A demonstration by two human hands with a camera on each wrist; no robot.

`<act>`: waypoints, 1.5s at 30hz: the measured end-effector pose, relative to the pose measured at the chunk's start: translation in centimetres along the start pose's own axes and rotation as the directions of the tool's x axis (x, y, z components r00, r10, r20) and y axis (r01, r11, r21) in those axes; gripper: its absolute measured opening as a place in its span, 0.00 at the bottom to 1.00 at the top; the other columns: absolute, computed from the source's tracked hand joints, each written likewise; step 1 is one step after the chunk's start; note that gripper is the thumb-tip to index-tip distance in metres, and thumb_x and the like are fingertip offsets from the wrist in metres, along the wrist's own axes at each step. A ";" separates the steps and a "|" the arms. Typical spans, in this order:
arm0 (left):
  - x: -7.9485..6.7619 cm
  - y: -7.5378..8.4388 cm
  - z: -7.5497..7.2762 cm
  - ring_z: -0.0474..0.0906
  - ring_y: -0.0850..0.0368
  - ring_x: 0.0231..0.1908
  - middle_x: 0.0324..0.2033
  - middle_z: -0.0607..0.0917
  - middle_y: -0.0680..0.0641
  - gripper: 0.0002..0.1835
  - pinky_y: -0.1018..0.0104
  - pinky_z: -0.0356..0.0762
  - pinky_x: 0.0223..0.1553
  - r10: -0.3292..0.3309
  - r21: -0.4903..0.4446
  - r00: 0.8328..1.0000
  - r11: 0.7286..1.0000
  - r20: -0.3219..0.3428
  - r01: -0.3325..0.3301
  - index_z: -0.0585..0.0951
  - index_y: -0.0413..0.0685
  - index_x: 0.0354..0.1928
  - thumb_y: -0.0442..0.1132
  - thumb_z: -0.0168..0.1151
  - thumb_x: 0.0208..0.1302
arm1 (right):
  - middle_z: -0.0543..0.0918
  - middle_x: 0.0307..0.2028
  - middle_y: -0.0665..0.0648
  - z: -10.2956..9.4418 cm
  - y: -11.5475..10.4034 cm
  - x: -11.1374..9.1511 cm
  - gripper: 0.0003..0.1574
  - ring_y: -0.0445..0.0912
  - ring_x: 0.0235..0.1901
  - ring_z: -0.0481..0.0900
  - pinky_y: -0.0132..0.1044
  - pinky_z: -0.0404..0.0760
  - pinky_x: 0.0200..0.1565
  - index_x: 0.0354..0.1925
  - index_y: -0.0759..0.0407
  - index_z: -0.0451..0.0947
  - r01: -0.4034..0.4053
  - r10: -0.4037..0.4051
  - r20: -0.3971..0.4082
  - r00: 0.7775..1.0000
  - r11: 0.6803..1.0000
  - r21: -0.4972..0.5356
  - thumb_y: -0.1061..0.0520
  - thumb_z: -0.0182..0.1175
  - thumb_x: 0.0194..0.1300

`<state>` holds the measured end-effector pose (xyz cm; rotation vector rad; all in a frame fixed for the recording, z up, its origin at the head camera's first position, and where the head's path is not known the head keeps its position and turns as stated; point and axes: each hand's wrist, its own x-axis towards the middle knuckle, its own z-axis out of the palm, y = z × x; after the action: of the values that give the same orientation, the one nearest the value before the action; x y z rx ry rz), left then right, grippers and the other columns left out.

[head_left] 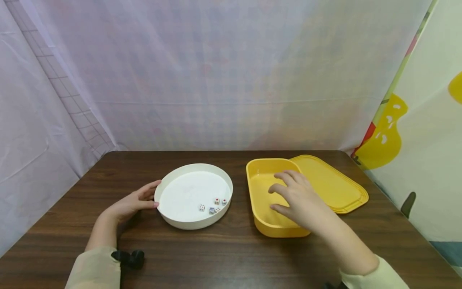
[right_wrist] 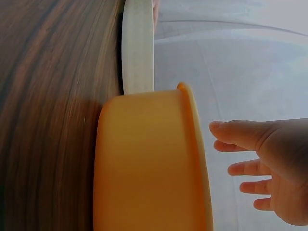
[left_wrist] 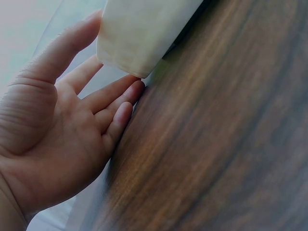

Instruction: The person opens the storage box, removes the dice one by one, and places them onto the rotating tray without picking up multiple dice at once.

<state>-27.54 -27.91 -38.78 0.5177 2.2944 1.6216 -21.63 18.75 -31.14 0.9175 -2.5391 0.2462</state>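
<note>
A round white tray [head_left: 182,192] lies on the table, with several small white dice [head_left: 201,208] gathered toward its near right side. At its left edge, my left hand [head_left: 126,204] touches the outer wall with fingers and thumb spread and mostly straight; the left wrist view shows the palm [left_wrist: 57,130] beside the tray wall [left_wrist: 144,33]. My right hand [head_left: 301,198] hovers over a deep yellow box [head_left: 260,200], its fingers spread and loosely bent with nothing between them. In the right wrist view that hand [right_wrist: 274,168] is apart from the box's rim [right_wrist: 199,144].
Partly behind and to the right of the box is a flat yellow lid [head_left: 333,186]. The dark wooden table [head_left: 202,261] meets a pale curtain [head_left: 216,80] at the back. A patterned cloth [head_left: 426,160] hangs to the right.
</note>
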 end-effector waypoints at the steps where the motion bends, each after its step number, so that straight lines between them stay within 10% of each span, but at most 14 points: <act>1: 0.0 0.0 0.0 0.51 0.32 0.66 0.67 0.55 0.25 0.44 0.39 0.43 0.62 0.000 0.000 1.000 1.000 0.000 0.000 0.45 0.37 0.74 0.34 0.61 0.64 | 0.75 0.53 0.65 0.0 0.1 0.0 0.18 0.62 0.56 0.65 0.59 0.58 0.58 0.40 0.55 0.81 -0.002 0.002 0.001 1.000 1.000 0.000 0.53 0.74 0.51; 45: 0.0 0.0 0.0 0.52 0.33 0.66 0.67 0.56 0.26 0.44 0.41 0.45 0.62 -0.017 0.001 1.000 1.000 -0.007 0.017 0.46 0.38 0.74 0.36 0.61 0.64 | 0.76 0.50 0.69 0.7 4.4 -2.4 0.12 0.67 0.53 0.68 0.61 0.59 0.57 0.28 0.52 0.78 -0.013 0.045 0.187 0.981 0.985 -0.172 0.52 0.73 0.50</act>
<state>-27.54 -27.92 -38.78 0.4925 2.2986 1.6165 -23.03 23.27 -32.94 0.8749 -2.6989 -0.0528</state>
